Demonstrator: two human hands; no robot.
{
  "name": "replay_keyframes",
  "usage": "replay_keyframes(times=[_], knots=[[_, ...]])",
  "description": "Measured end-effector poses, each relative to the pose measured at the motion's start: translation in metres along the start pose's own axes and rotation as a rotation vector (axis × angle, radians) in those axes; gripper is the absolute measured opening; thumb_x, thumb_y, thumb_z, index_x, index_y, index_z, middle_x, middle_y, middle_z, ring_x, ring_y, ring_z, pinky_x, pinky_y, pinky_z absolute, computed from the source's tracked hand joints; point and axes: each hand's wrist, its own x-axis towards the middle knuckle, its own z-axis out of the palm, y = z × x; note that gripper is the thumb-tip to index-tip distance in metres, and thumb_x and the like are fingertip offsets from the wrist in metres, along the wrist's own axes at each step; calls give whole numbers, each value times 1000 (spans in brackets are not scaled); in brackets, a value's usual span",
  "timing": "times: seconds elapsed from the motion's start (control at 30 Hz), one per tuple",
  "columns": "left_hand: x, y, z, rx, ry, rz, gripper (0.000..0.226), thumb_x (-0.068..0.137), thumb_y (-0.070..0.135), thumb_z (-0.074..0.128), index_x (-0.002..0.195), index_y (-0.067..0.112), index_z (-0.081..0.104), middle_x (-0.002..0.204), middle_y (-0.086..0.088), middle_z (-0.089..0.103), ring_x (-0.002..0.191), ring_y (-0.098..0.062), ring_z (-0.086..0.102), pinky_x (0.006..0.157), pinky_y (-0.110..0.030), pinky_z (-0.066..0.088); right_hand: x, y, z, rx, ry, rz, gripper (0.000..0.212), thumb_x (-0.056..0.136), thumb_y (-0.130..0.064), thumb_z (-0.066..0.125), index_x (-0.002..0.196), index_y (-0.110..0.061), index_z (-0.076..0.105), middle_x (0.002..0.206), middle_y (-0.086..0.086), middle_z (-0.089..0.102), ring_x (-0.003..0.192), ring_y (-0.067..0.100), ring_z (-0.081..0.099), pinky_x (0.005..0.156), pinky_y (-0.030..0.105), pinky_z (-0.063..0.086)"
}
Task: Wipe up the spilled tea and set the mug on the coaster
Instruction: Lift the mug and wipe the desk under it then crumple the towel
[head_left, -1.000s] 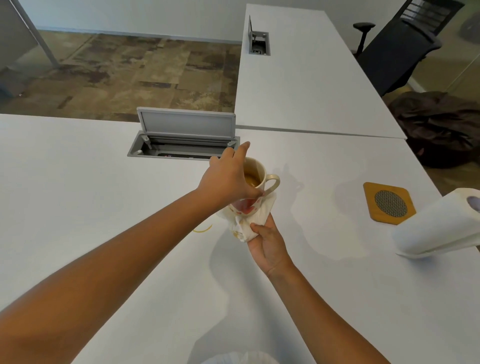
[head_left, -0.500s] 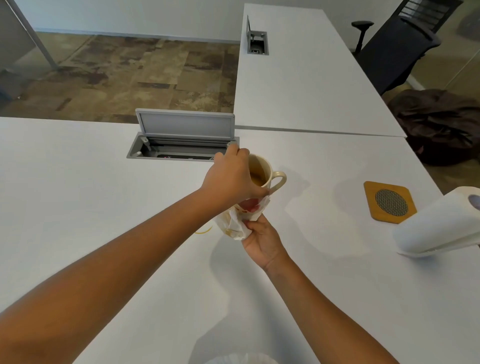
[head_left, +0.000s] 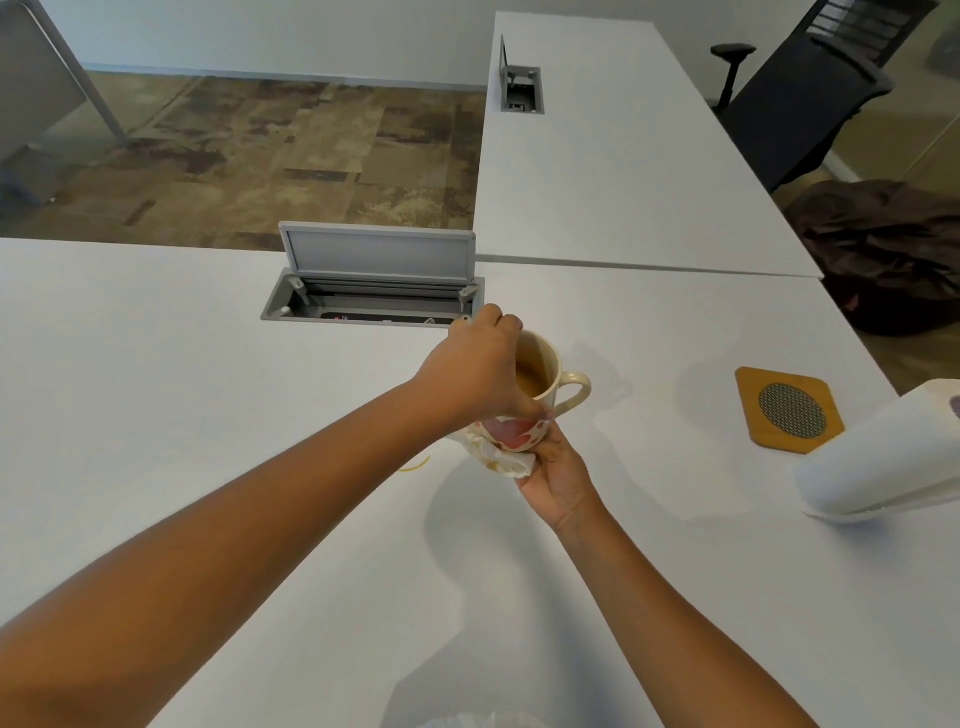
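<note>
My left hand (head_left: 480, 369) grips a cream mug (head_left: 545, 387) by its rim and holds it above the white table (head_left: 208, 395); the mug has red marks on its side and tea inside, its handle pointing right. Beneath it my right hand (head_left: 553, 475) presses a crumpled, tea-stained paper towel (head_left: 496, 457) against the mug's bottom. A thin yellow arc of tea (head_left: 415, 465) remains on the table just left of the towel. The wooden coaster (head_left: 789, 410) with a round mesh centre lies to the right, apart from both hands.
A paper towel roll (head_left: 883, 457) lies at the right edge beside the coaster. An open grey cable box (head_left: 374, 291) with a raised lid sits just behind the mug. A second white desk, a black chair (head_left: 800, 104) and a dark bag are beyond.
The mug has tilted and shifted slightly right in my left hand. My right hand has slid the towel further under the mug's base.
</note>
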Motion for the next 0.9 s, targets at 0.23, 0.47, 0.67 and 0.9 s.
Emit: replay_keyframes(times=[0.23, 0.47, 0.67, 0.9], knots=[[2, -5, 8, -8, 43, -83, 90, 58, 57, 75, 130, 17, 38, 129, -5, 43, 112, -27, 43, 83, -35, 46, -15, -6, -11, 2, -68, -51, 52, 88, 3, 38, 137, -14, 42, 124, 10, 62, 116, 27, 60, 88, 38, 55], [3, -5, 14, -44, 77, -138, 91, 58, 60, 73, 129, 16, 39, 128, -5, 44, 111, -26, 44, 82, -35, 46, -29, 14, -12, 19, -53, -35, 44, 87, 3, 41, 123, -16, 58, 122, 10, 64, 114, 28, 60, 92, 40, 53], [2, -1, 11, -70, 45, -118, 91, 57, 62, 72, 129, 16, 40, 126, -5, 45, 110, -27, 47, 82, -36, 47, -20, 26, 8, -48, -33, 14, 37, 86, 2, 48, 118, -11, 61, 115, 10, 68, 109, 26, 64, 91, 36, 54], [-6, 4, 5, -33, 27, -35, 93, 56, 61, 73, 131, 19, 39, 127, -4, 45, 112, -26, 46, 83, -36, 49, 2, 10, 2, 64, 50, 80, 36, 96, -9, 41, 130, -14, 51, 117, 12, 64, 120, 31, 54, 101, 47, 43]])
